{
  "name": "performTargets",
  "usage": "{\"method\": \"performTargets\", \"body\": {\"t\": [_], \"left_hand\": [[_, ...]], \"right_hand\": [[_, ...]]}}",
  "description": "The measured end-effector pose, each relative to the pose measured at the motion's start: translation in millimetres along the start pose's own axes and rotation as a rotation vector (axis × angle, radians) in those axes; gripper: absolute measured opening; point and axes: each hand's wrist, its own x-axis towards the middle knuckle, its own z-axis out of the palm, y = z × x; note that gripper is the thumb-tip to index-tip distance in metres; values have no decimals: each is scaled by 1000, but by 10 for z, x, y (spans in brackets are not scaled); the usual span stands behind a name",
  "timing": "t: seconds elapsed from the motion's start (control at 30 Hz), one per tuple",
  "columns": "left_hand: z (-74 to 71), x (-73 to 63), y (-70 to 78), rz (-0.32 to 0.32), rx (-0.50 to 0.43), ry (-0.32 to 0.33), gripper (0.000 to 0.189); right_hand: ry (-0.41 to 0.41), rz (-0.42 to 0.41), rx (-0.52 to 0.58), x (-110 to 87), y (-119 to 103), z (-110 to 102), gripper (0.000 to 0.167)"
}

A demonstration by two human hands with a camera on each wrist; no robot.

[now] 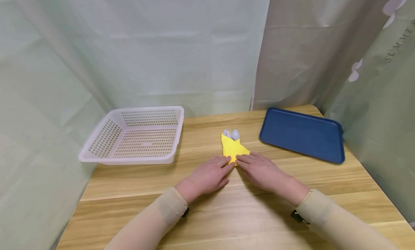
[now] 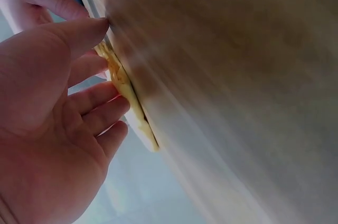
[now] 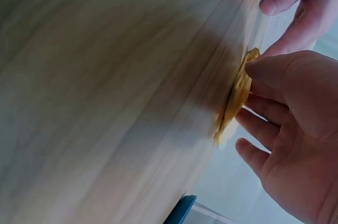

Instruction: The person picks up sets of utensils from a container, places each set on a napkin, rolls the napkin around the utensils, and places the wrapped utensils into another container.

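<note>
A yellow napkin point(image 1: 231, 148) lies folded on the wooden table. From its far end stick out a pale spoon point(image 1: 235, 134), a fork point(image 1: 229, 133) and another pale utensil point(image 1: 225, 132), probably a knife; their lower parts are hidden by the cloth. My left hand point(image 1: 210, 173) touches the napkin's near left edge with extended fingers. Close beside it, my right hand point(image 1: 262, 170) rests its fingers on the near right part. Edge-on, the napkin point(image 2: 124, 84) shows under the left fingers in the left wrist view, and the right wrist view shows the right fingers against the napkin point(image 3: 237, 92).
A white perforated basket point(image 1: 175, 149) stands at the back left of the table point(image 1: 207, 221). At the back right lies a blue rectangular tray point(image 1: 301, 134). Pale curtains point(image 1: 168, 48) hang behind the table and along both sides.
</note>
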Motion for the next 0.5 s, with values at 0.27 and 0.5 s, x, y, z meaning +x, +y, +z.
{"method": "performTargets", "body": {"t": [0.27,0.5], "left_hand": [[23,7,8,-22,-16,-22,63],[54,-25,-38,-21,-117,38,61]], "right_hand": [[38,-16,-1,-34,30,33,43],[37,-18,-2,-55,25,64,42]]}}
